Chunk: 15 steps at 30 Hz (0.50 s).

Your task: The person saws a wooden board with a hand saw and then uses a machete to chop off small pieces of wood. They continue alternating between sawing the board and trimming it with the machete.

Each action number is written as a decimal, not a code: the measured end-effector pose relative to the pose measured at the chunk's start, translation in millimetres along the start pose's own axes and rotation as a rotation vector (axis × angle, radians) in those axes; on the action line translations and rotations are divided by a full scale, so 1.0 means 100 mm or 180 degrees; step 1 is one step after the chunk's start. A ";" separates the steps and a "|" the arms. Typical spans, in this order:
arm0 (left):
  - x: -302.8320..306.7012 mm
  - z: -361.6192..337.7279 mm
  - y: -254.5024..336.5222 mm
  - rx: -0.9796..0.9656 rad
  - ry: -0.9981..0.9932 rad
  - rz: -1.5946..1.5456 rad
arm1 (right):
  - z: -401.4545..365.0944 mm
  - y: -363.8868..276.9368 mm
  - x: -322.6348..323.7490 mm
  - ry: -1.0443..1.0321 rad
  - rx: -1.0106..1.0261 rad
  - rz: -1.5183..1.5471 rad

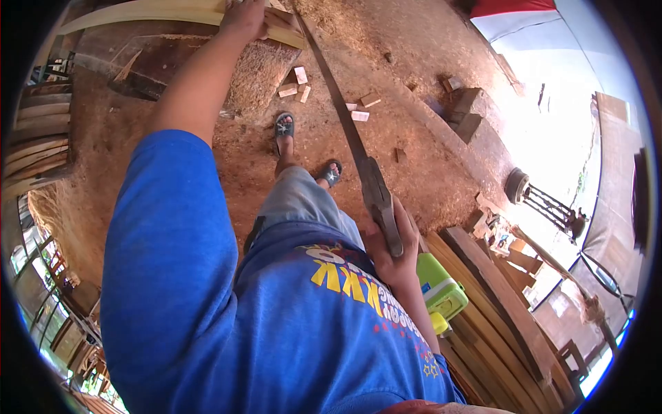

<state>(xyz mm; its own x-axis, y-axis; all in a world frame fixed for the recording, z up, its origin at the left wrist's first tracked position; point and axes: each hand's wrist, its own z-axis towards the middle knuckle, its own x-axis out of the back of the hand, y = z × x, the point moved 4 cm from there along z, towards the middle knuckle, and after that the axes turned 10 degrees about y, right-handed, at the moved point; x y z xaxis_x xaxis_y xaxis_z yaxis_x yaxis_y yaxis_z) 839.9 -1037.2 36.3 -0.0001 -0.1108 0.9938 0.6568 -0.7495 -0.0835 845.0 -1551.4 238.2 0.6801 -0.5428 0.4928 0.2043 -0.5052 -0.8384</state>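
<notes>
A handsaw (343, 114) stretches from my waist toward the upper edge of the view, its long narrow blade slanting away from me. Its dark handle is wrapped by the fingers of my right hand (394, 243), close to my shirt. At the top, my left hand (244, 21) grips a pale wooden plank (148, 12) near its cut end, fingers partly out of view. The blade's far part runs right beside that plank end. Under the plank is a thick wooden block (258, 76) with a rough, dusty face.
Several small wood offcuts (303, 92) lie on the sawdust-covered ground (414, 172) near my sandalled feet. Long boards (496, 303) and a lime-green container (440, 286) are at my right. Stacked timber (38, 131) stands at the left, and concrete blocks (470, 114) sit farther out.
</notes>
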 end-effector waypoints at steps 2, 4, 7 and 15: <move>0.03 -0.01 0.01 -0.0014 0.0021 -0.0055 | -0.04 -0.02 0.04 0.0063 -0.0078 0.0005; 0.02 -0.03 0.01 0.0043 -0.0021 -0.0151 | -0.07 -0.01 0.09 0.0089 -0.0140 -0.0010; 0.16 -0.06 0.06 0.0006 -0.0141 -0.0088 | -0.15 -0.02 0.18 -0.0001 -0.0147 -0.0072; 0.02 -0.03 0.00 -0.0041 0.0042 -0.0257 | -0.47 0.05 0.32 0.0016 -0.0375 -0.0118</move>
<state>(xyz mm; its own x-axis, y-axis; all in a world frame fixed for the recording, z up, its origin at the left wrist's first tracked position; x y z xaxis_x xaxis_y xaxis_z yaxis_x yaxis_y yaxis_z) 837.4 -1039.3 38.5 -0.0628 -0.0582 0.9963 0.6444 -0.7647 -0.0041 835.1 -1602.5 261.0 0.6700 -0.5255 0.5243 0.1449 -0.6002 -0.7866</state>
